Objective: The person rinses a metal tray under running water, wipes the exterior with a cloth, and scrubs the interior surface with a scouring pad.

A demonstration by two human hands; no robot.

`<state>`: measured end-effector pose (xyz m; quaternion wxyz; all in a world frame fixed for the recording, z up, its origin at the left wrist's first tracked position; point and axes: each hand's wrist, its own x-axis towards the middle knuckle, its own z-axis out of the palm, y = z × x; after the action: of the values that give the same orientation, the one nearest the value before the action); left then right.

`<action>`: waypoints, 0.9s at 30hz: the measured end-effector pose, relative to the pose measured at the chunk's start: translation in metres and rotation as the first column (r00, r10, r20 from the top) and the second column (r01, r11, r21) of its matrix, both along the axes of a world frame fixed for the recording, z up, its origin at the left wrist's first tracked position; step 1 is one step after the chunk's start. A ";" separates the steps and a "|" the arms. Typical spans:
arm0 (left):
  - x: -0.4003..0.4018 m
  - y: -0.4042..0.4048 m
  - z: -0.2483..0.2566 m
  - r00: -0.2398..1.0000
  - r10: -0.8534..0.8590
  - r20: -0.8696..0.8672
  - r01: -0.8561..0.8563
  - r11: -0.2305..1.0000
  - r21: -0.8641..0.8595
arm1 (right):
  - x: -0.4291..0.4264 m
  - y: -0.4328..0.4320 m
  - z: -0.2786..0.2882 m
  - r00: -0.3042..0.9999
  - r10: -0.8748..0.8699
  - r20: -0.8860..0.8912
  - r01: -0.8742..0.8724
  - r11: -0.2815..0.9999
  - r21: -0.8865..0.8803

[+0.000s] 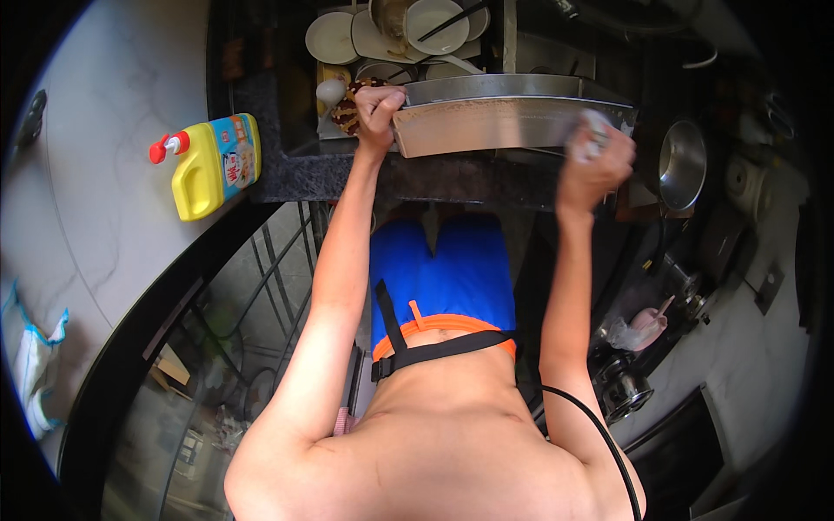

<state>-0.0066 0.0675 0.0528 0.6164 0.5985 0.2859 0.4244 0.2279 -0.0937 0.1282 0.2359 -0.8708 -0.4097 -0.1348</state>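
A long rectangular metal tray (482,124) is tilted up on its side over the front edge of the dark counter. Its left end is gripped in my left hand (379,117), fingers closed round the rim. My right hand (596,163), blurred, presses a crumpled whitish cloth (589,137) against the tray's right part. Behind the tray, stacked white bowls and plates (331,38) fill the sink area, with dark chopsticks (449,23) lying across one bowl. A brown patterned item (357,107) and a small white rounded thing (331,92) lie just left of my left hand.
A yellow dish soap bottle with a red pump (215,166) is at the left. On the right are a metal pot (682,165), a pink container (648,327) and a shiny metal vessel (624,389). The dark stone counter edge (456,179) runs before me.
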 end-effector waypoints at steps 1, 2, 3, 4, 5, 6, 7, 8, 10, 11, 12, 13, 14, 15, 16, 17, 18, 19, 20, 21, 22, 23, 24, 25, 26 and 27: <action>0.001 -0.001 0.007 1.000 -0.001 -0.014 0.001 1.000 0.005 | 0.024 -0.008 0.001 0.996 -0.084 -0.025 0.084 0.996 0.004; 0.002 -0.001 0.012 0.998 0.029 -0.049 -0.028 0.999 0.024 | 0.042 -0.015 0.002 0.996 -0.079 -0.042 0.080 0.997 0.020; 0.003 -0.002 0.013 0.998 0.028 -0.048 -0.026 0.999 0.047 | 0.052 -0.017 0.004 0.996 -0.065 -0.066 0.068 0.997 0.045; 0.010 -0.005 0.016 0.996 0.079 -0.046 -0.076 0.995 0.064 | 0.055 -0.017 0.015 0.994 -0.036 -0.104 0.044 0.996 0.076; 0.014 -0.004 0.006 0.991 0.115 -0.069 -0.107 0.988 0.115 | 0.051 -0.016 0.025 0.989 -0.001 -0.147 0.019 0.993 0.117; 0.021 -0.006 0.007 0.978 0.206 -0.030 -0.198 0.965 0.171 | 0.041 -0.011 0.031 0.965 0.030 -0.262 0.030 0.974 0.223; 0.021 -0.005 -0.007 0.945 0.327 0.019 -0.322 0.917 0.235 | 0.027 0.003 0.037 0.920 0.096 -0.379 0.036 0.944 0.328; 0.028 -0.005 0.009 0.967 0.254 0.026 -0.253 0.942 0.219 | 0.012 0.014 0.047 0.826 0.150 -0.543 0.061 0.934 0.351; 0.021 -0.002 0.027 0.999 0.045 -0.002 -0.045 0.991 0.126 | -0.045 0.053 0.082 0.572 0.313 -0.758 0.005 0.923 0.385; 0.019 -0.001 0.034 0.999 0.046 -0.020 -0.041 0.985 0.170 | -0.069 0.076 0.092 0.422 0.399 -0.814 -0.106 0.914 0.392; 0.014 -0.001 0.023 0.997 0.082 -0.010 -0.078 0.973 0.217 | -0.094 0.101 0.098 0.181 0.455 -0.872 -0.157 0.888 0.431; 0.021 -0.008 0.019 0.984 0.171 0.056 -0.178 0.967 0.180 | -0.114 0.124 0.096 -0.013 0.462 -0.887 -0.268 0.853 0.448; 0.026 -0.015 0.014 0.958 0.265 0.114 -0.279 0.950 0.140 | -0.133 0.146 0.091 -0.176 0.395 -0.902 -0.377 0.819 0.432; 0.015 -0.019 0.016 0.980 0.181 0.082 -0.188 0.978 0.092 | -0.147 0.170 0.079 -0.114 0.373 -0.921 -0.503 0.778 0.378; 0.014 -0.023 0.022 0.996 0.072 0.051 -0.074 0.996 0.051 | -0.177 0.196 0.071 -0.002 0.392 -0.920 -0.589 0.743 0.318; 0.005 -0.025 0.030 0.999 -0.017 0.033 0.017 1.000 0.006 | -0.193 0.218 0.061 0.049 0.349 -0.936 -0.615 0.749 0.247; 0.002 -0.024 0.031 0.998 0.007 0.067 -0.015 0.994 0.111 | -0.216 0.240 0.054 0.047 0.282 -0.958 -0.646 0.740 0.186; 0.009 -0.021 0.033 0.994 0.023 0.105 -0.046 0.974 0.222 | -0.228 0.264 0.026 0.177 0.351 -0.919 -0.700 0.702 0.133; 0.011 -0.019 0.028 0.995 0.024 0.098 -0.045 0.975 0.220 | -0.247 0.281 0.007 0.265 0.447 -0.854 -0.734 0.668 0.121; 0.013 -0.022 0.023 0.997 0.014 0.077 -0.024 0.992 0.126 | -0.262 0.290 -0.003 0.274 0.499 -0.822 -0.748 0.648 0.144; 0.017 -0.025 0.023 0.998 -0.006 0.067 0.004 1.000 0.030 | -0.271 0.302 -0.016 0.288 0.545 -0.787 -0.797 0.592 0.118; 0.021 -0.027 0.023 0.998 -0.012 0.068 0.011 1.000 0.022 | -0.279 0.311 -0.029 0.297 0.591 -0.750 -0.841 0.534 0.088; 0.027 -0.027 0.028 0.998 0.055 0.044 -0.058 0.996 0.064 | -0.282 0.317 -0.040 0.289 0.616 -0.733 -0.847 0.521 0.104; 0.026 -0.025 0.028 0.991 0.135 0.011 -0.136 0.984 0.115 | -0.291 0.327 -0.037 0.282 0.618 -0.734 -0.847 0.520 0.112; 0.029 -0.026 0.019 0.982 0.191 0.002 -0.189 0.966 0.175 | -0.297 0.338 -0.034 0.324 0.604 -0.728 -0.857 0.514 0.045; 0.025 -0.024 0.021 0.983 0.181 -0.006 -0.178 0.970 0.164 | -0.298 0.346 -0.035 0.375 0.578 -0.725 -0.857 0.515 -0.032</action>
<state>0.0182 0.0431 0.0734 0.5214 0.6230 0.3094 0.4942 -0.0703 0.2518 0.0936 0.2071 -0.6102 -0.6666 0.3747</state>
